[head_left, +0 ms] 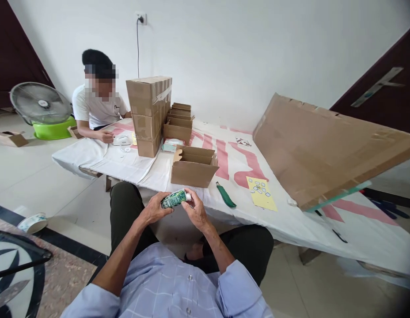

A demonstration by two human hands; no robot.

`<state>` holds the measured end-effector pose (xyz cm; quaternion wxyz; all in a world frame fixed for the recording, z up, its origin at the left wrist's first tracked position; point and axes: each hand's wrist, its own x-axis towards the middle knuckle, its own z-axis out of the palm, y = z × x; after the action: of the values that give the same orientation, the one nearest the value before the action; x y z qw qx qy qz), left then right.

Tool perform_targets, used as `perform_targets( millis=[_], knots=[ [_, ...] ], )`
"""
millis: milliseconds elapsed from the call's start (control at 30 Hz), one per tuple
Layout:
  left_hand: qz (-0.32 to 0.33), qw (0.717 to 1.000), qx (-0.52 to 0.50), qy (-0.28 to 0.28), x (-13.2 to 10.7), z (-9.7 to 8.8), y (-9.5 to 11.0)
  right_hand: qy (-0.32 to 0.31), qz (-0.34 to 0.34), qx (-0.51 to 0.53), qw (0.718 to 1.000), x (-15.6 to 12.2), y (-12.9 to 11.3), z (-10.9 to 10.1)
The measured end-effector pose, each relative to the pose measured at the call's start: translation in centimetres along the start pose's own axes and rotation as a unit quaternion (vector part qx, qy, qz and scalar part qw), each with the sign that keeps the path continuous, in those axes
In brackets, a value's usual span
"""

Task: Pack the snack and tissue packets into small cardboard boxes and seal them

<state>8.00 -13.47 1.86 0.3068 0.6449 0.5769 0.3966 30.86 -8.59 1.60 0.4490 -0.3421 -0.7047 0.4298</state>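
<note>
A green printed tube with a white cap [174,199] lies sideways between my two hands, above my lap at the table's near edge. My left hand [156,208] grips its left end. At the capped right end, my right hand [195,211] closes its fingers around the tube. Just beyond stands an open cardboard box [194,172] with a divider inside. To the right of it on the cloth are a green utility knife [225,195] and a yellow sheet with small stickers [262,194].
Stacked cardboard boxes [147,117] rise at the left, with more open boxes [177,130] and a soft packet [172,145] beside them. A large cardboard panel [331,150] leans at the right. Another person [99,106] sits at the far left, near a fan [41,104].
</note>
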Motion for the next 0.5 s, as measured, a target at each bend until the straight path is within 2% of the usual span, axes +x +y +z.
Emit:
perform_targets(
  millis=[167, 233, 300, 367, 433, 500],
  knots=[
    [-0.008, 0.999, -0.050, 0.013, 1.5, -0.8, -0.7, -0.038, -0.035, -0.041, 0.998, 2.8, -0.1, 0.3],
    [-0.012, 0.995, -0.103, 0.006, 2.2, -1.4, -0.9, -0.023, -0.071, -0.076, 0.994, 3.8, -0.2, 0.1],
    [-0.021, 0.987, -0.160, -0.002, 2.7, -2.1, -1.0, 0.038, -0.116, -0.134, 0.983, 4.4, -0.1, -0.7],
    [-0.033, 0.979, -0.201, 0.011, 3.1, -3.0, -1.2, 0.132, -0.155, -0.205, 0.957, 5.0, 0.2, -2.5],
    [-0.045, 0.972, -0.225, 0.043, 3.6, -4.1, -1.5, 0.223, -0.169, -0.258, 0.925, 5.7, 0.7, -4.9],
    [-0.054, 0.966, -0.241, 0.079, 4.3, -5.2, -1.7, 0.278, -0.154, -0.276, 0.907, 6.6, 1.5, -7.8]
  ],
)
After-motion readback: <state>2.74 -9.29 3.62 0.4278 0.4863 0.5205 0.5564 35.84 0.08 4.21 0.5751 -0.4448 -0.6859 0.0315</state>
